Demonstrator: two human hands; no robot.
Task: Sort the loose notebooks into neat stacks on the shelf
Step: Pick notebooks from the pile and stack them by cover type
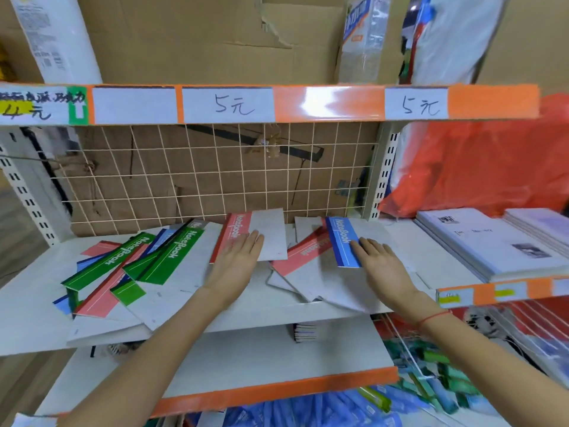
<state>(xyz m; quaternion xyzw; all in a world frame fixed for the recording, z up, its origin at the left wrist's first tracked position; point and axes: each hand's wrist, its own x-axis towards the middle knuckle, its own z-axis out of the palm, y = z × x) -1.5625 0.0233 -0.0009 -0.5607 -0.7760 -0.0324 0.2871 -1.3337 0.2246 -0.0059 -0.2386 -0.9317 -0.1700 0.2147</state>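
Both forearms reach up from the frame's bottom: my left hand [238,254] lies flat, fingers straight, on the red-spined notebook [252,234] at centre, my right hand [380,261] flat on the blue-spined notebook [343,241]. I judge sorting is only starting; next I should draw these two together, while the green notebooks [147,260] lie scattered at left on the shelf [277,312].

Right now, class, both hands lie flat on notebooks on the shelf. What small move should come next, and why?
Probably the left hand should slide the red-spined notebook toward the blue-spined notebook under the right hand. Both hands lie open on these covers, and the notebooks around them sit fanned and overlapping rather than squared into a stack.
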